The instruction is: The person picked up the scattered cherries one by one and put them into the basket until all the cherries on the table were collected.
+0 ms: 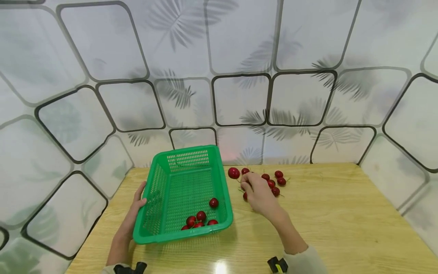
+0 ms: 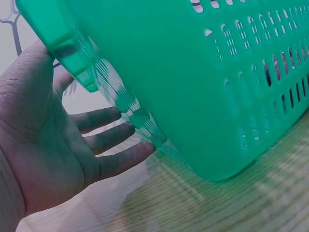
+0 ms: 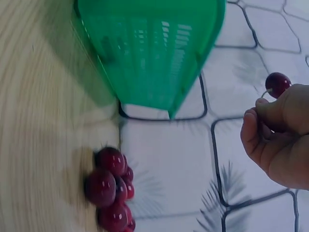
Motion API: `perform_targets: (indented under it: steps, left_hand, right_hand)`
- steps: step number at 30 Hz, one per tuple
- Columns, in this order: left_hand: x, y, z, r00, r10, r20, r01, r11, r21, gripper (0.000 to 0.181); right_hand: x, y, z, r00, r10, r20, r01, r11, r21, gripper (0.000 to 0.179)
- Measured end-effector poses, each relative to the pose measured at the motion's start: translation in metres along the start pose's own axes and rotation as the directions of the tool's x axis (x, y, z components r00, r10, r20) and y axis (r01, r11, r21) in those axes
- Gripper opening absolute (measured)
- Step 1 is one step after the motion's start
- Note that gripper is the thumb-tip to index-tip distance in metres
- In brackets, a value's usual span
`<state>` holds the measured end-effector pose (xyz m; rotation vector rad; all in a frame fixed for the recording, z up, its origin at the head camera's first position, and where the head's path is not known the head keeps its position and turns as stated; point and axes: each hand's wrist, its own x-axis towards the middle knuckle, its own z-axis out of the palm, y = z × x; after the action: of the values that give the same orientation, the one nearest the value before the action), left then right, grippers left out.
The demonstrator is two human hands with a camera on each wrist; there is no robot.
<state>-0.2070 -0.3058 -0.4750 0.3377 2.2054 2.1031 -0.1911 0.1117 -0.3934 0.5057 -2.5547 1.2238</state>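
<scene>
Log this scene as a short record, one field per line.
Container: green basket, perforated, on a wooden table
Contents: several red cherries, mostly toward its near side
Left hand: at the basket's side, touching it
Right hand: pinching a stemmed cherry by its stem
Loose pile: more cherries right of the basket, partly hidden by the right hand

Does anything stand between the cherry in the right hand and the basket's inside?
Only the basket's right rim, just beside the cherry, which the right hand pinches by its stem. No loose thing visibly blocks the way.
</scene>
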Motion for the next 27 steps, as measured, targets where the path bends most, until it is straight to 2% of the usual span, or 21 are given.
perform_targets:
  steps: [2, 6, 10, 15, 18, 22, 27]
  left_hand:
    - [-0.003, 0.0, 0.001, 0.997, -0.075, -0.011, 0.076, 0.996, 0.047, 0.06]
    - [-0.002, -0.001, 0.001, 0.996, -0.084, -0.018, 0.085, 0.996, 0.041, 0.063]
    - [-0.005, -0.001, 0.002, 0.996, -0.091, -0.016, 0.091, 0.995, 0.043, 0.063]
    - [-0.005, -0.001, 0.001, 0.996, -0.091, -0.013, 0.091, 0.996, 0.022, 0.063]
    - [-0.005, -0.001, 0.002, 0.995, -0.103, -0.014, 0.104, 0.995, 0.015, 0.064]
    - [-0.006, -0.001, 0.003, 0.994, -0.108, -0.011, 0.108, 0.994, 0.006, 0.065]
    - [-0.005, 0.0, 0.003, 0.994, -0.109, -0.014, 0.11, 0.994, 0.007, 0.064]
  right_hand:
    - [0.003, -0.007, 0.01, 1.0, 0.001, -0.002, -0.001, 1.0, 0.014, 0.008]
    - [0.008, -0.02, 0.029, 1.0, -0.02, 0.013, 0.019, 0.999, 0.046, 0.009]
    - [0.009, -0.031, 0.045, 0.997, -0.033, 0.075, 0.029, 0.998, 0.047, 0.009]
    - [0.011, -0.044, 0.065, 0.985, -0.076, 0.155, 0.078, 0.997, -0.007, 0.011]
    - [0.014, -0.049, 0.079, 0.974, -0.075, 0.215, 0.086, 0.995, -0.041, 0.011]
    - [0.02, -0.052, 0.098, 0.956, -0.03, 0.29, 0.07, 0.989, -0.128, 0.01]
    - [0.029, -0.05, 0.115, 0.935, 0.034, 0.353, 0.056, 0.969, -0.242, 0.026]
